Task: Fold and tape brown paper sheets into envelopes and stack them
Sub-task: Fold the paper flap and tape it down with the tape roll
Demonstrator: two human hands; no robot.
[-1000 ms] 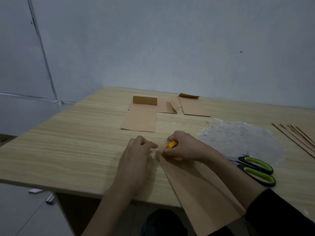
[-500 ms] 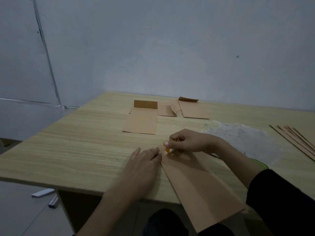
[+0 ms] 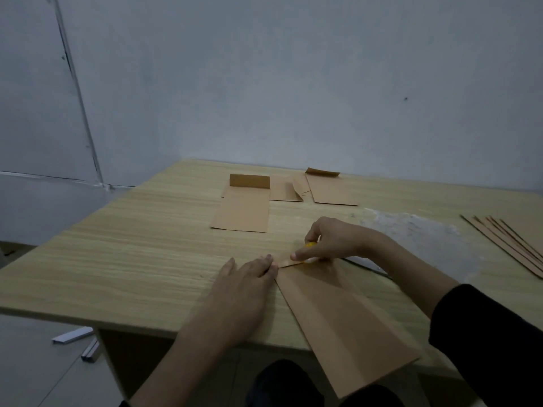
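The folded sheet [image 3: 338, 324] lies on the counter [image 3: 132, 259], its far end between the hands and its near end overhanging the counter's edge. The left hand [image 3: 244, 292] lies flat, fingers [image 3: 269, 264] straight, tips at the sheet's far left corner. The right hand [image 3: 332, 245] curls round a small yellow tool [image 3: 310, 245], which I cannot identify, held against the far end. The paper looks light, thin and springy at its creases, likely to slide or tear. It is best held down by flat pressure beside the fold, not pinched mid-sheet.
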